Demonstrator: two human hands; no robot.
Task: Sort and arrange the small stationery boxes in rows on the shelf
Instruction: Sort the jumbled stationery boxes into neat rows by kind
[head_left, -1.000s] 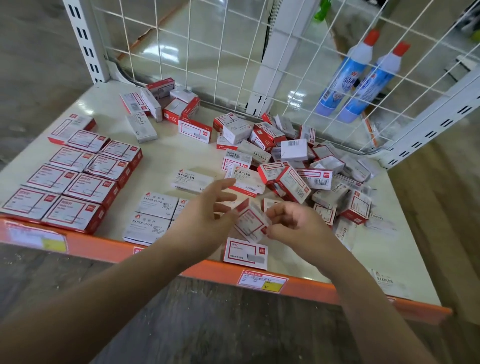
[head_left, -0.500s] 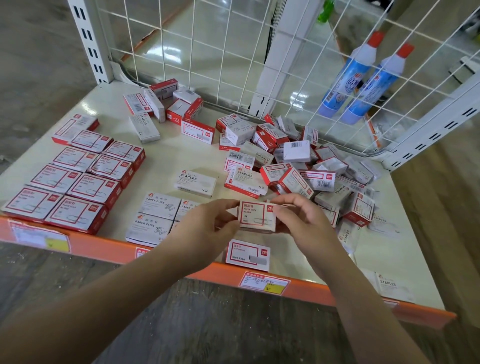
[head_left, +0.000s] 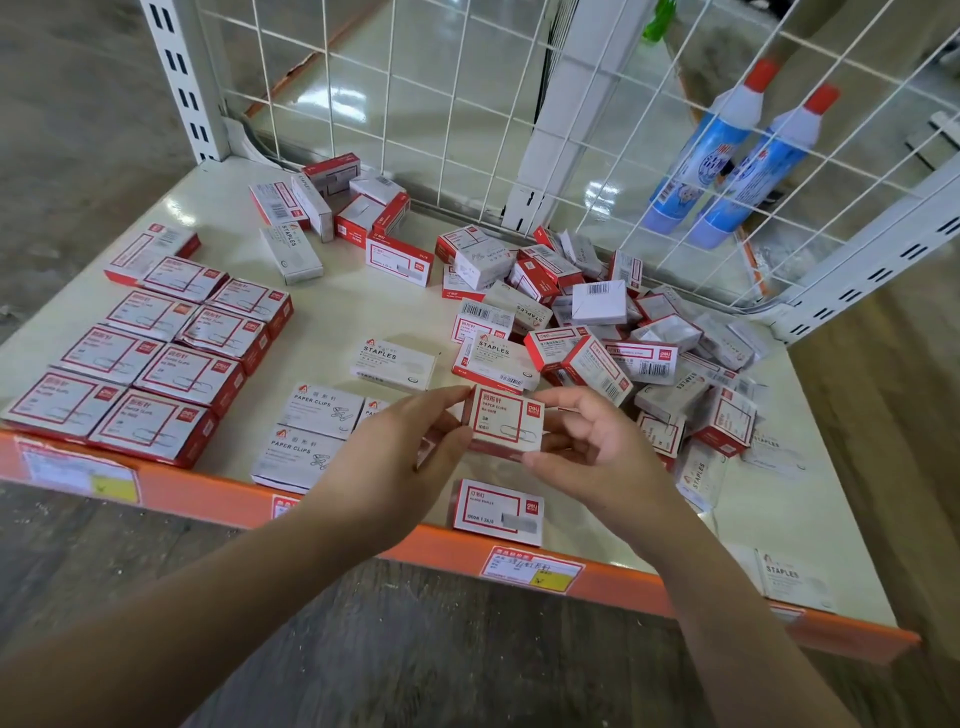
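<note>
1. Stationery boxes cover much of the shelf (head_left: 332, 332); one red-and-white paper clip box (head_left: 506, 423) is held above the shelf's front middle, label face up.
2. The left hand (head_left: 387, 467) holds the box's left edge, fingertips curled against it, thumb toward the top corner.
3. The right hand (head_left: 597, 447) grips the right side, thumb on the upper right corner and fingers curled under the lower edge.
4. At the left, the sorted red boxes (head_left: 156, 353) lie flat in two neat columns that run from the orange front rail (head_left: 208, 493) toward the back, touching one another.
5. Just right of them, near the front, grey paper clip boxes (head_left: 311, 431) lie flat in a short column, partly hidden by the left hand.
6. A grey staples box (head_left: 396, 364) lies alone in the middle, just behind the hands.
7. A red-bordered staples box (head_left: 497, 512) lies flat at the front edge, below the held box.
8. An unsorted heap of boxes (head_left: 597, 332) is piled at the right back, tilted and overlapping.
9. A smaller cluster of boxes (head_left: 332, 208) sits at the back left, against the white wire grid (head_left: 467, 104).
10. Behind the grid, at the upper right, two blue bottles with red caps (head_left: 727, 161) lean side by side.
11. A yellow-and-white price label (head_left: 532, 569) is stuck on the rail below the right hand.
</note>
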